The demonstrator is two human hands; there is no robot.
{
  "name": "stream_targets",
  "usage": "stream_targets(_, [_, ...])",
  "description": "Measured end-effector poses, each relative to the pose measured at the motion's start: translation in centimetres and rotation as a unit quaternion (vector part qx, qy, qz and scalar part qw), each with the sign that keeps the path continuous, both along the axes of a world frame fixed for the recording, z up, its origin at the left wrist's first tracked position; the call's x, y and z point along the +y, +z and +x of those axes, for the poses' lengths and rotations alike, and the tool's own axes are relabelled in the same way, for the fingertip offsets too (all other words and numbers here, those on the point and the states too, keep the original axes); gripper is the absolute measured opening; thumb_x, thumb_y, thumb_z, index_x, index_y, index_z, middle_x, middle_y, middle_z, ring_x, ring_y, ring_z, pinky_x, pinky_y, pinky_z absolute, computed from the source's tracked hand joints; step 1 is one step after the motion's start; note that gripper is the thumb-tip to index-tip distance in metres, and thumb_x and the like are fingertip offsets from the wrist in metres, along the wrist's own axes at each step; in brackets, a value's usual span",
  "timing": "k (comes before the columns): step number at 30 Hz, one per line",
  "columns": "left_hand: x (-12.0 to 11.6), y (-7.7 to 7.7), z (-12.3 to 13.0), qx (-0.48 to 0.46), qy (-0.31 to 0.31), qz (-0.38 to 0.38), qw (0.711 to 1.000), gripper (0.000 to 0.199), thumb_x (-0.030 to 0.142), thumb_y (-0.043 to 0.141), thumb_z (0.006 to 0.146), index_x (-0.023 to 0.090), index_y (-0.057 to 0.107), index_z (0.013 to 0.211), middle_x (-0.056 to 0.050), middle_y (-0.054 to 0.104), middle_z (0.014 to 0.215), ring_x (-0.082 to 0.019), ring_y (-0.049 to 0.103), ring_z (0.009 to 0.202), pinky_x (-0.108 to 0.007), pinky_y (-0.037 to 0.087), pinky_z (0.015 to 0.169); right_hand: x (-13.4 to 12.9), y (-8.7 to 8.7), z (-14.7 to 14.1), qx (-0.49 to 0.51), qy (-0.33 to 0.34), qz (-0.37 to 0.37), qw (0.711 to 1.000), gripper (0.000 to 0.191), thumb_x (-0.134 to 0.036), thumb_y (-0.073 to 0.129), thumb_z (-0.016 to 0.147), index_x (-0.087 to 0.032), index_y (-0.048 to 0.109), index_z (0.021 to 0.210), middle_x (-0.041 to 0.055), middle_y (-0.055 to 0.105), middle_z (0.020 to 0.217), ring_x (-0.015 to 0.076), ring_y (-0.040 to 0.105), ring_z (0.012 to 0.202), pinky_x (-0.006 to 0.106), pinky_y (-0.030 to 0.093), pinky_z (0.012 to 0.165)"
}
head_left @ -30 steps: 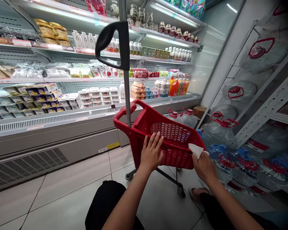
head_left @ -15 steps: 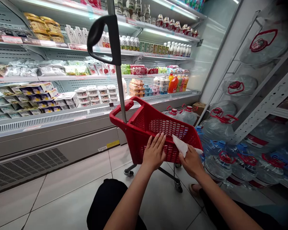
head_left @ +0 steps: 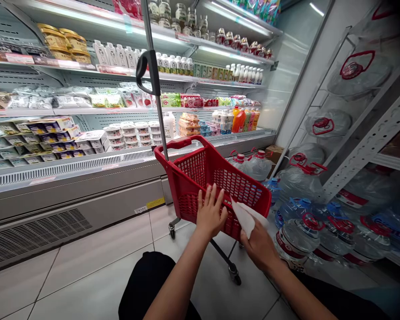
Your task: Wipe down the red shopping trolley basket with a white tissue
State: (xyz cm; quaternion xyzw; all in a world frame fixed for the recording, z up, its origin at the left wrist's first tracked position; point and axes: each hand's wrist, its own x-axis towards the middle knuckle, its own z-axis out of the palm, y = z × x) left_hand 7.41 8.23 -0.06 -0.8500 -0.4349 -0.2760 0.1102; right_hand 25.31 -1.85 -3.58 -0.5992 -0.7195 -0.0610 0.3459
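Note:
A small red plastic shopping cart (head_left: 243, 182) with perforated sides stands on caster wheels in front of me. From its handle end rises a grey pole (head_left: 161, 120) with a black loop grip (head_left: 148, 72). My left hand (head_left: 210, 213) lies with fingers spread against the near side of the basket and holds nothing. White cloth or tissue (head_left: 245, 220) is pinched in my right hand (head_left: 260, 244), close to the cart's near right corner. My right fingertips are partly hidden by the cloth.
A refrigerated shelf unit (head_left: 120, 171) with dairy and drinks runs along the back and left. Large water bottles (head_left: 296, 240) with red handles crowd the right side beside a white metal rack (head_left: 360, 142). My knee (head_left: 153, 275) is bent low over the tiled floor (head_left: 96, 275).
The cart has turned and tilted less toward me, its pole grip now further away. My right hand has moved left and down with the cloth. My left fingers have spread wider.

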Motion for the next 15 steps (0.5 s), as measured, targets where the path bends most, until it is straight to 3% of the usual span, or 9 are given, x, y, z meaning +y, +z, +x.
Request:
stream_targets(3, [-0.6,-0.3,0.5,0.017,-0.04,-0.003,0.999,0.062,0.046,0.035,0.107,0.025,0.025,0.165,-0.001,0.022,0.173,-0.019,0.017,0.16,-0.049,0.009,0.133,-0.6,0.1,-2.5,-0.01,0.045,-0.014,0.999,0.073,-0.028,0.043,0.098,-0.022,0.016,0.166,0.0117,0.044,0.161,0.0291,0.043,0.147,0.05,0.044,0.118])
stream_targets(7, [0.2,-0.3,-1.0,0.005,-0.003,-0.043,0.999,0.058,0.042,0.028,0.109,0.028,0.024,0.165,0.001,0.024,0.172,-0.018,0.019,0.16,-0.053,0.012,0.132,-2.2,-0.3,-3.6,-0.008,0.073,-0.033,0.997,0.082,-0.02,0.043,0.094,-0.026,0.008,0.168,0.0074,0.036,0.167,0.0265,0.037,0.152,0.048,0.041,0.121])
stream_targets(11, [0.3,-0.7,-2.3,-0.009,0.028,-0.055,0.998,0.059,0.047,0.031,0.108,0.028,0.026,0.165,-0.002,0.02,0.173,-0.025,0.015,0.161,-0.062,0.014,0.129,-1.8,-0.9,-1.7,-0.027,0.084,-0.03,0.996,0.083,-0.016,0.041,0.093,-0.03,0.008,0.168,0.0032,0.037,0.167,0.0246,0.034,0.154,0.05,0.033,0.127])
stream_targets(15, [-1.1,-1.7,-1.8,-0.013,0.018,-0.034,0.999,0.074,0.061,0.047,0.101,0.028,0.029,0.164,-0.006,0.014,0.175,-0.036,0.01,0.16,-0.065,0.018,0.127,1.8,-1.9,2.1,-0.025,0.024,-0.014,0.999,0.074,-0.02,0.04,0.098,-0.026,0.013,0.167,0.0062,0.039,0.166,0.0249,0.034,0.154,0.052,0.03,0.128])
